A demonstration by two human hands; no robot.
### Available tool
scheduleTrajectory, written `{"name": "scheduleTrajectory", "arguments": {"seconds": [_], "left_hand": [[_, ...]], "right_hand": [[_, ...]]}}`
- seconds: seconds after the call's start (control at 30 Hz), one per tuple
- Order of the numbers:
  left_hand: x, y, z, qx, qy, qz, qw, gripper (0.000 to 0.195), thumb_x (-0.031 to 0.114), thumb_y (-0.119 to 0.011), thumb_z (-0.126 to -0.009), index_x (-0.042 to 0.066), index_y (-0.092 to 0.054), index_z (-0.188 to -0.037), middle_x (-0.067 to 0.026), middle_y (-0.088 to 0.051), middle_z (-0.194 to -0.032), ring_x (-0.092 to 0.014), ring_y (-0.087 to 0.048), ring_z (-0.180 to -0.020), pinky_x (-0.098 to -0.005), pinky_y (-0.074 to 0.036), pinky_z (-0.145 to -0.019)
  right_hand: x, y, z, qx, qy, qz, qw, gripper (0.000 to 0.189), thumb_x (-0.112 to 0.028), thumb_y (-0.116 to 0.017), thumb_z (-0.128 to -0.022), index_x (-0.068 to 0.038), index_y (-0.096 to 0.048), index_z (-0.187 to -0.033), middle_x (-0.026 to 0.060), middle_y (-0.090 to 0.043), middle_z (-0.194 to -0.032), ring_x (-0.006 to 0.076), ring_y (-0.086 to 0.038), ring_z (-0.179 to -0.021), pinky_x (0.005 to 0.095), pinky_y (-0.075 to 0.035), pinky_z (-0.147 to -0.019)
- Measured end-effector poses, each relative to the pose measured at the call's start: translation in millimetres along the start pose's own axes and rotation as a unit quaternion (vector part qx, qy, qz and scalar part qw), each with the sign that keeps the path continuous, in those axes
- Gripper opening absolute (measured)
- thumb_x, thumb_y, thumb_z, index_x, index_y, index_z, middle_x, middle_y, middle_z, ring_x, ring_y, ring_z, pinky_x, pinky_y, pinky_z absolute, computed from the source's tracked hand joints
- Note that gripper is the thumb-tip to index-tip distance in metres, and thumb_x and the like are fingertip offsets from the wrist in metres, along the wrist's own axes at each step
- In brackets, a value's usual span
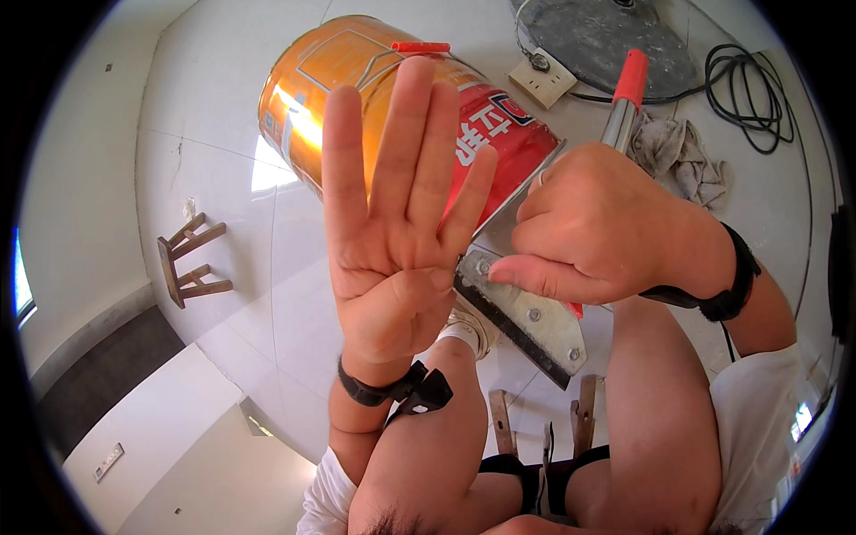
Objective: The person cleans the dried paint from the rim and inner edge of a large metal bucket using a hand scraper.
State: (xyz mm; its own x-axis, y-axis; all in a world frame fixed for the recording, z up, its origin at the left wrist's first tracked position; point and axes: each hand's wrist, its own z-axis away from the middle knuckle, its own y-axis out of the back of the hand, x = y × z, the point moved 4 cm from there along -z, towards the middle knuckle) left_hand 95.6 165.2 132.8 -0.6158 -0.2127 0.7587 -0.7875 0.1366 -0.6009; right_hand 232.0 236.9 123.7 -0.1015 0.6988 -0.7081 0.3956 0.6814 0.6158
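My left hand (394, 261) is raised with its palm towards me. Four fingers stand up and apart, and the thumb is folded across the palm; it holds nothing. My right hand (588, 234) is closed around the handle of a scraper (620, 120), whose metal shaft and red end cap stick out above the fist. Below the thumb shows the scraper's metal head (535, 314), with bolts and a dark blade edge. Behind both hands an orange and red metal paint bucket (301, 80) appears to lie on its side, its wire handle carrying a red grip (420, 47).
A small wooden stool (172, 271) is at the left on the tiled floor (227, 354). Towards the back right are an extension socket (543, 79) with a plug in it, a round dark base (608, 43), a coiled black cable (749, 100) and a crumpled grey rag (675, 157).
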Motion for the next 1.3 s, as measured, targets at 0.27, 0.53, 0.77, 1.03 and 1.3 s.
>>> {"name": "scheduleTrajectory", "arguments": {"seconds": [0.27, 0.53, 0.77, 1.03, 1.3], "left_hand": [[1, -2, 0, 0.003, -0.002, -0.036, 0.999, 0.117, -0.019, -0.038, -0.05, 0.014, -0.003, -0.157, -0.0248, 0.005, -0.16, -0.038, 0.006, -0.149, -0.062, -0.011, -0.118], [1, -1, 0, -0.013, -0.01, -0.043, 0.999, 0.117, -0.019, -0.036, -0.049, 0.013, -0.004, -0.157, -0.0259, 0.005, -0.16, -0.039, 0.005, -0.149, -0.0616, -0.013, -0.117], [1, -4, 0, -0.01, -0.014, -0.059, 0.998, 0.119, -0.02, -0.031, -0.046, 0.012, -0.003, -0.157, -0.0262, 0.004, -0.16, -0.038, 0.003, -0.149, -0.0586, -0.014, -0.119], [6, -1, -3, 0.03, -0.023, 0.058, 0.998, 0.118, -0.022, -0.03, -0.045, 0.008, -0.004, -0.156, -0.0233, 0.01, -0.16, -0.035, 0.012, -0.148, -0.0567, -0.002, -0.12], [8, 3, -4, 0.033, -0.028, 0.098, 0.994, 0.12, -0.021, -0.03, -0.042, 0.007, -0.006, -0.156, -0.0214, 0.012, -0.16, -0.033, 0.015, -0.148, -0.0552, 0.001, -0.12]], "right_hand": [[2, -1, 1, -0.016, -0.016, -0.003, 1.0, 0.043, -0.026, -0.069, -0.084, -0.008, -0.047, -0.051, 0.0077, -0.045, -0.05, 0.0308, -0.046, -0.045, 0.0405, -0.035, -0.044], [1, 1, 0, -0.008, -0.02, -0.017, 1.0, 0.045, -0.025, -0.069, -0.084, -0.009, -0.047, -0.049, 0.0078, -0.045, -0.049, 0.0305, -0.046, -0.044, 0.0404, -0.034, -0.043], [3, 4, -2, -0.018, -0.034, -0.009, 0.999, 0.041, -0.028, -0.063, -0.087, -0.008, -0.054, -0.052, 0.0094, -0.051, -0.05, 0.0312, -0.05, -0.046, 0.0402, -0.039, -0.046], [29, 8, 1, -0.069, -0.187, -0.022, 0.98, 0.048, -0.035, -0.052, -0.095, -0.008, -0.062, -0.056, 0.0095, -0.055, -0.051, 0.031, -0.053, -0.048, 0.0403, -0.043, -0.05], [10, 7, 2, -0.034, -0.07, -0.013, 0.997, 0.042, -0.027, -0.06, -0.09, -0.008, -0.055, -0.053, 0.0078, -0.05, -0.049, 0.0295, -0.05, -0.046, 0.0393, -0.037, -0.045]]}}
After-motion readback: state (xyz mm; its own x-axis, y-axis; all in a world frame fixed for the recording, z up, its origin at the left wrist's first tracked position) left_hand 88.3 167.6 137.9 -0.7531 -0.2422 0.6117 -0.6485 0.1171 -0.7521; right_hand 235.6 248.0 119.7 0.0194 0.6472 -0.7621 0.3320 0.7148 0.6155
